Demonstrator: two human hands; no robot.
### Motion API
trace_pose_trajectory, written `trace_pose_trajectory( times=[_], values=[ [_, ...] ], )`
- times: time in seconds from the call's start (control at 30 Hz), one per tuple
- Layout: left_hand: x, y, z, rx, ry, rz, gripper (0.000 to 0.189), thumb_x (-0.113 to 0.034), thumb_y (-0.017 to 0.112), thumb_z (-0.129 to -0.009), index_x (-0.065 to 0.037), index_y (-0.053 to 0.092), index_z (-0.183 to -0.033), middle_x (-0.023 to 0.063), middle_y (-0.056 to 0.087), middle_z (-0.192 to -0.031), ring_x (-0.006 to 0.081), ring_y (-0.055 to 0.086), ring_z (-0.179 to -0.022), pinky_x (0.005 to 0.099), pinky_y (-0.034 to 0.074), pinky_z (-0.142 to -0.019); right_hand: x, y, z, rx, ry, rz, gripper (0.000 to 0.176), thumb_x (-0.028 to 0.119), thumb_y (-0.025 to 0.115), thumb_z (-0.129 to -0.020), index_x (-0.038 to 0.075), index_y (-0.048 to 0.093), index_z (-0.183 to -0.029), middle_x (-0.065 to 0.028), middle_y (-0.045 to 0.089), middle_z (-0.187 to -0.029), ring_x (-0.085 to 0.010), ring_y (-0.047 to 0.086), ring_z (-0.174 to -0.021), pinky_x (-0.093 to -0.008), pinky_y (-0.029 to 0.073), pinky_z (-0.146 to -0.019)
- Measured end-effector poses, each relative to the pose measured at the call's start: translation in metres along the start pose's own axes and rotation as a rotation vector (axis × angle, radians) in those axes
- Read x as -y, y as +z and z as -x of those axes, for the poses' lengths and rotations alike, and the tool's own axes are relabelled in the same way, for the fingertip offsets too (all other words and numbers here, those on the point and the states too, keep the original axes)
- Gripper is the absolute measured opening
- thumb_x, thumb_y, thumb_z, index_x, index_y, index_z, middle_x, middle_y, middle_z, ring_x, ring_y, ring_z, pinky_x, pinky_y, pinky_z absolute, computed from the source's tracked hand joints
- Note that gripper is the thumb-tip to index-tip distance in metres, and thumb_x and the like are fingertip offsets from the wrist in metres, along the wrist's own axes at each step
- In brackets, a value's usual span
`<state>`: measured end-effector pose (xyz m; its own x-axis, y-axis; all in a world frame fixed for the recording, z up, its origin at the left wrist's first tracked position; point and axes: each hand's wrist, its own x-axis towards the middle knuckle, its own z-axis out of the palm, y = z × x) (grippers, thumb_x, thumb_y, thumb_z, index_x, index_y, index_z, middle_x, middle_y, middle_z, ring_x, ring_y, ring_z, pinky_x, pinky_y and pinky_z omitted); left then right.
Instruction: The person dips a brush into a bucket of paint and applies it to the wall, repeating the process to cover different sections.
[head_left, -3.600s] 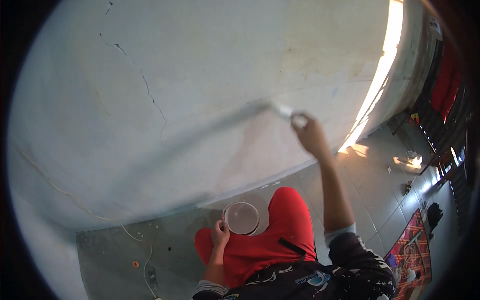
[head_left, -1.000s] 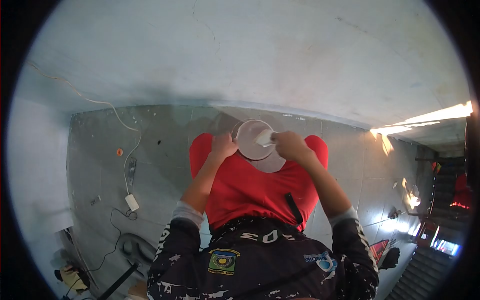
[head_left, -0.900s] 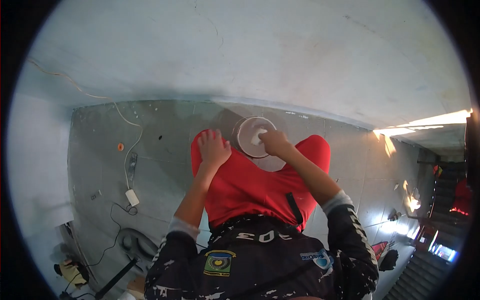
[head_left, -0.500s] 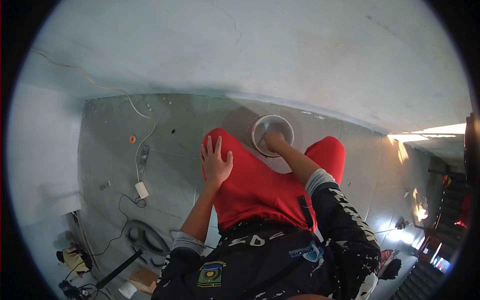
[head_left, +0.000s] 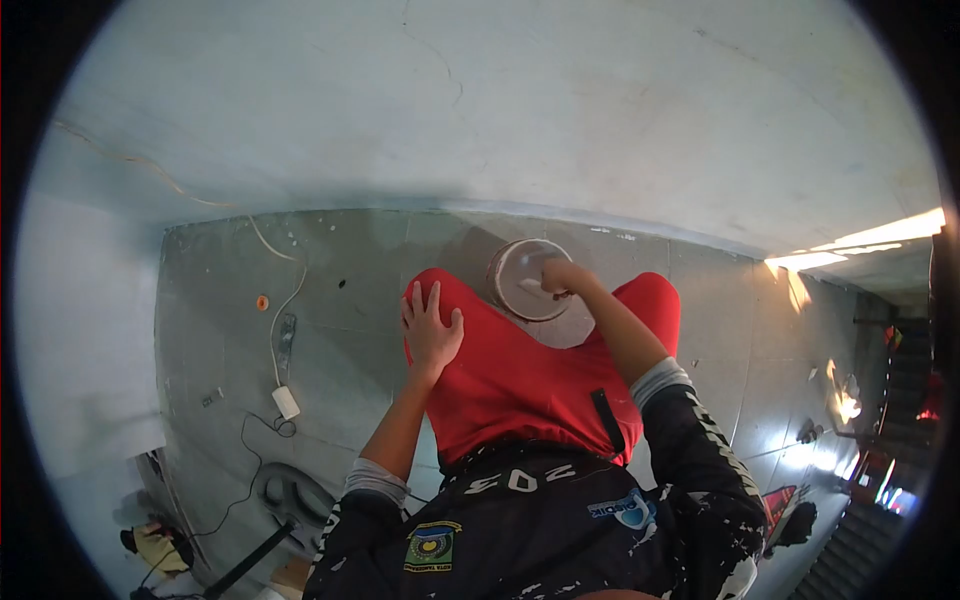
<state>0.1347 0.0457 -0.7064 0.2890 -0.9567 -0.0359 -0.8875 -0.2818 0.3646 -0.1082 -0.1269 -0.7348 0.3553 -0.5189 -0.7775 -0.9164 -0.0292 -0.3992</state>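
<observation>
A round bucket with a pale, stained rim stands on the floor between my knees, greyish inside. My right hand is closed in a fist over its right side. From under the fist a small whitish piece shows against the bucket's inside; I cannot tell what the fingers grip. On my left knee, in red trousers, rests my left hand, flat with fingers spread.
A pale wall rises just beyond the bucket. To the left lie a white cable, a power strip, an orange ring and a flat grey strip. A black fan base stands lower left.
My right hand has risen from inside the bucket toward its right rim, the forearm swinging right. My left hand stays on the knee. The view has shifted slightly.
</observation>
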Motion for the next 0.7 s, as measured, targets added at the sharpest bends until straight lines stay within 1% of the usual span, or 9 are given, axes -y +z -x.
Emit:
trace_pose_trajectory(
  times=[0.03,0.1,0.13,0.2,0.3,0.53,0.6,0.63,0.7],
  values=[
    [0.001,0.002,-0.001,0.001,-0.005,0.001,0.066,-0.04,0.058,-0.086,-0.016,0.042,-0.145,0.0176,0.028,-0.154,0.0489,0.027,-0.137,0.0606,0.024,-0.11,-0.008,-0.012,0.004,-0.008,0.008,-0.004,0.028,0.014,0.055,-0.083,0.001,0.068,-0.105,-0.0156,0.072,-0.095,-0.0226,0.07,-0.081,-0.037,0.055,-0.06],
    [0.001,0.003,-0.003,-0.002,0.003,0.007,0.066,-0.04,0.058,-0.086,-0.016,0.042,-0.144,0.0176,0.028,-0.154,0.0487,0.027,-0.137,0.0606,0.024,-0.11,-0.025,-0.036,0.017,0.093,-0.048,-0.048,0.029,0.02,0.054,-0.087,0.001,0.067,-0.105,-0.0097,0.072,-0.087,-0.0154,0.066,-0.068,-0.0305,0.049,-0.048],
    [0.001,0.003,-0.004,0.002,-0.007,0.013,0.065,-0.04,0.058,-0.085,-0.016,0.043,-0.144,0.0175,0.028,-0.154,0.0486,0.027,-0.137,0.0603,0.024,-0.11,-0.03,-0.045,0.031,0.082,-0.042,-0.05,0.029,0.02,0.054,-0.087,0.001,0.067,-0.105,-0.0097,0.072,-0.087,-0.0154,0.066,-0.068,-0.0305,0.049,-0.048],
    [0.0,0.004,-0.004,0.002,-0.01,0.026,0.065,-0.04,0.058,-0.085,-0.015,0.043,-0.144,0.0173,0.028,-0.154,0.0485,0.027,-0.137,0.0601,0.024,-0.11,-0.043,-0.057,0.059,0.03,-0.091,-0.309,0.029,0.024,0.055,-0.091,0.002,0.067,-0.105,-0.0057,0.071,-0.084,-0.0115,0.061,-0.06,-0.0262,0.046,-0.046],
    [-0.002,0.005,-0.006,-0.003,-0.007,0.019,0.065,-0.04,0.058,-0.085,-0.016,0.043,-0.144,0.017,0.028,-0.154,0.0485,0.027,-0.137,0.0597,0.024,-0.11,-0.059,-0.067,0.083,0.05,-0.115,-0.452,0.027,0.024,0.056,-0.093,0.003,0.068,-0.104,-0.0022,0.069,-0.079,-0.0089,0.057,-0.055,-0.0234,0.044,-0.046],
    [-0.006,0.007,-0.008,-0.002,-0.027,0.011,0.066,-0.04,0.058,-0.084,-0.016,0.044,-0.144,0.0163,0.028,-0.154,0.0482,0.027,-0.138,0.0602,0.024,-0.11,-0.094,-0.052,0.1,0.09,-0.174,-0.755,0.022,0.023,0.06,-0.092,0.003,0.068,-0.097,-0.0024,0.064,-0.072,-0.0086,0.052,-0.049,-0.0218,0.043,-0.044],
    [-0.007,0.006,-0.007,-0.005,-0.024,0.014,0.065,-0.04,0.058,-0.084,-0.016,0.044,-0.143,0.0162,0.028,-0.155,0.0481,0.027,-0.138,0.0603,0.024,-0.11,-0.098,-0.049,0.11,0.058,-0.249,-0.918,0.02,0.02,0.06,-0.092,0.001,0.065,-0.092,-0.005,0.063,-0.071,-0.0076,0.049,-0.046,-0.0222,0.037,-0.04],
    [-0.008,0.006,-0.007,-0.006,-0.023,0.011,0.065,-0.04,0.058,-0.084,-0.016,0.044,-0.143,0.0162,0.028,-0.155,0.048,0.027,-0.138,0.0603,0.024,-0.11,-0.099,-0.05,0.114,0.053,-0.252,-0.918,0.02,0.02,0.06,-0.092,0.001,0.065,-0.092,-0.005,0.063,-0.071,-0.0076,0.049,-0.046,-0.0222,0.037,-0.04],
    [-0.011,0.005,-0.008,-0.015,-0.008,0.012,0.065,-0.04,0.058,-0.084,-0.016,0.045,-0.143,0.0162,0.027,-0.155,0.0479,0.027,-0.138,0.0603,0.024,-0.11,-0.102,-0.054,0.125,0.118,-0.322,-1.096,0.018,0.017,0.058,-0.093,0.001,0.064,-0.089,-0.0059,0.062,-0.069,-0.0075,0.045,-0.044,-0.0239,0.033,-0.038]
  ],
)
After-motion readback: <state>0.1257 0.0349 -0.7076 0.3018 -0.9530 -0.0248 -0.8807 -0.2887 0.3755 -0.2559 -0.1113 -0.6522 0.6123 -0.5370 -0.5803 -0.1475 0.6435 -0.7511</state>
